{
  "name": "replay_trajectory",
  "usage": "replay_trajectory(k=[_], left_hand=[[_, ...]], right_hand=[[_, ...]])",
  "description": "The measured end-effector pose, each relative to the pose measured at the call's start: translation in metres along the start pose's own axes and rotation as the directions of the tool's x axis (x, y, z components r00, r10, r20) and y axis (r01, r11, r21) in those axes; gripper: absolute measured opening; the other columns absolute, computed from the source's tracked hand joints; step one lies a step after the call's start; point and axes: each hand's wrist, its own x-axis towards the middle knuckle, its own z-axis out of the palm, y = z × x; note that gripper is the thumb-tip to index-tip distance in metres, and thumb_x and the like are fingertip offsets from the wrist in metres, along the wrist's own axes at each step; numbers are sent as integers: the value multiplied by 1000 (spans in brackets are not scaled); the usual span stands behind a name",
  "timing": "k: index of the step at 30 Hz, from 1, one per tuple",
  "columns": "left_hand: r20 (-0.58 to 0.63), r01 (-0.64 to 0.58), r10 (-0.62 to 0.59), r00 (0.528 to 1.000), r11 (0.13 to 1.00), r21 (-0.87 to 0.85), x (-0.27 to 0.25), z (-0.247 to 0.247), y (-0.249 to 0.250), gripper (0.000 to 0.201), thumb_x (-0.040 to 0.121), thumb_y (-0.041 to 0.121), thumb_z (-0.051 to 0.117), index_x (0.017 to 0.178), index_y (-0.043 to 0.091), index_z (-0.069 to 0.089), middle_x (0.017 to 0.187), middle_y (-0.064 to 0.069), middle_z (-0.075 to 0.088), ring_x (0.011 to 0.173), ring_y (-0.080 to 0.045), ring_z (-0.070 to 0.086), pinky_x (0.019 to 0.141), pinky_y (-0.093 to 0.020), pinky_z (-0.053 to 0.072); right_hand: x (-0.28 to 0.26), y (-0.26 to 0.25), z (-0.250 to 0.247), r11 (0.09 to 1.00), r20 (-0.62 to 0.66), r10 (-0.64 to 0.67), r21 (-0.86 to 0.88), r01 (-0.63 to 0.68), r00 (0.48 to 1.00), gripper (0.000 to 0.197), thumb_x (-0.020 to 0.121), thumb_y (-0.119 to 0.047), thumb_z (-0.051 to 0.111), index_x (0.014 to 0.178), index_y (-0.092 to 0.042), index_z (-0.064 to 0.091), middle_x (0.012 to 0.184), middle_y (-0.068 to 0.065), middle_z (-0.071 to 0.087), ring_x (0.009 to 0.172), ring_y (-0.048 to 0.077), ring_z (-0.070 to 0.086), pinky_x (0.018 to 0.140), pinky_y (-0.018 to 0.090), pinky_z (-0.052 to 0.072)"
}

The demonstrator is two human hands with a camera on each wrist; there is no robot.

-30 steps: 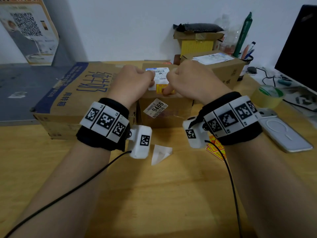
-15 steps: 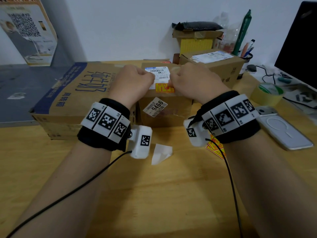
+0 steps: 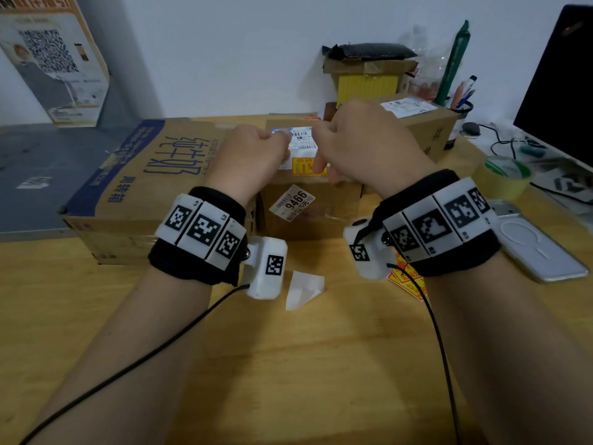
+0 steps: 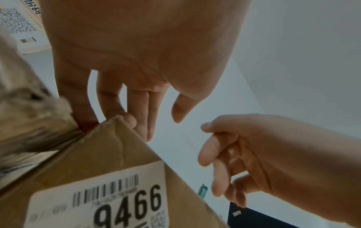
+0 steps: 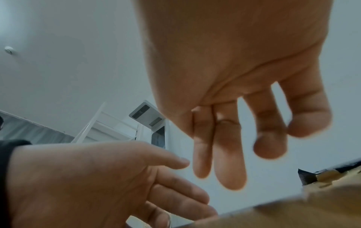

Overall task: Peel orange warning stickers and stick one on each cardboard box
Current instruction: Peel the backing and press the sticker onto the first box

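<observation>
1. The middle cardboard box [image 3: 308,216] carries a tilted white label [image 3: 292,203] reading "9466" with a barcode; a white shipping label [image 3: 301,142] lies on top.
2. An orange warning sticker [image 3: 306,167] sits at the top's front edge, at 12 o'clock from the desk [image 3: 288,364] centre, long axis left-right.
3. The left hand [image 3: 250,155] and right hand [image 3: 359,142] hover over it, fingers loose, holding nothing.
4. More orange stickers [image 3: 407,281] lie at 3 o'clock.

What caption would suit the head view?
Both hands hover over the middle cardboard box, orange warning sticker on top.
</observation>
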Motion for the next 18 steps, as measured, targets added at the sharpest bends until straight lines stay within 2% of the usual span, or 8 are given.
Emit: replay_trajectory(k=[2,4,6,8,10,12,14,18], left_hand=[[7,1,0,1000,1000,-27,2,-1,1,36,91,45,54,85,17,76,95,2,80,84,-18,69,84,-35,53],[-4,12,-12,1000,996,-92,3,-2,2,31,88,44,56,80,19,73,94,0,79,73,-19,64,74,-34,49],[-58,9,-17,998,990,-139,4,-5,3,25,83,45,57,82,24,69,92,2,76,77,-19,67,76,-34,53],[-118,-4,-16,993,986,-167,5,-6,4,28,84,45,57,103,27,65,100,8,69,95,-19,69,89,-42,57],[-165,-31,3,986,986,-164,6,-7,3,37,92,42,56,125,25,54,114,9,62,106,-18,65,94,-44,55],[-190,-63,31,981,985,-163,7,-6,3,40,96,39,55,132,22,51,120,8,58,106,-16,63,93,-41,55],[-173,-58,27,985,982,-181,7,-5,4,36,96,38,54,129,22,54,109,15,59,97,-8,63,91,-39,56],[-81,-20,3,997,978,-209,1,0,7,24,88,44,53,105,30,64,103,13,69,102,-13,68,93,-46,57]], right_hand=[[0,-1,2,998,1,-34,50,34,999,51,95,-42,40,73,-12,75,57,4,71,56,21,66,69,36,60],[-2,-3,3,995,159,-4,99,-11,987,56,99,-45,41,70,-11,76,54,3,73,44,22,65,57,31,58],[-3,-3,5,989,263,24,137,-62,964,58,101,-49,42,75,-11,76,59,5,75,45,26,67,52,33,59],[0,-2,10,982,232,-6,185,-39,973,59,103,-51,40,81,-9,74,68,4,77,57,27,70,55,36,60],[1,1,19,987,241,-77,159,39,967,55,106,-49,35,80,-13,68,71,-1,68,63,19,62,54,30,45],[0,4,30,989,330,-118,128,79,937,48,108,-46,31,105,-18,71,85,-4,65,77,14,58,61,28,36],[1,11,36,990,369,-103,133,57,924,49,109,-46,31,126,-17,66,105,3,70,95,21,62,71,33,41],[7,23,31,980,297,-60,200,0,953,47,106,-47,35,115,-17,71,105,13,75,95,30,68,85,43,53]])
